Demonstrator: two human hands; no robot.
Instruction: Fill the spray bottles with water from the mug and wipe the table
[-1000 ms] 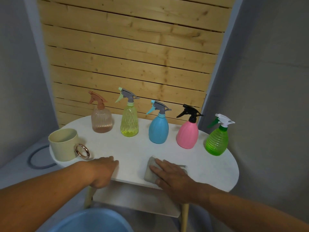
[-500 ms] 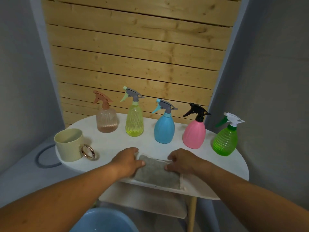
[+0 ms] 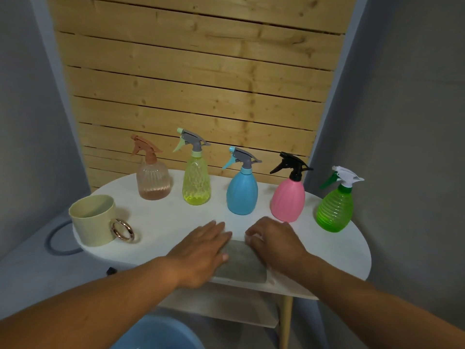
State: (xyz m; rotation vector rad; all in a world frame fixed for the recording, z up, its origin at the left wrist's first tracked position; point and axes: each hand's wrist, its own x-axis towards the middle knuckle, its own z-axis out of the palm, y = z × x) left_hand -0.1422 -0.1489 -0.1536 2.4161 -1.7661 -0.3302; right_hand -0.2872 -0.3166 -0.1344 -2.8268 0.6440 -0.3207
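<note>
White table (image 3: 327,250), plank wall behind: cloth (image 3: 240,263) lies flat at near edge, long axis front-to-back, between both hands. Left hand (image 3: 201,253) fingers extended, flat on it; right hand (image 3: 274,244) fingers curled at its far corner; grip unclear

From where I stand, nothing here can be read: no words, labels, brand marks or numbers show on anything in view.
</note>
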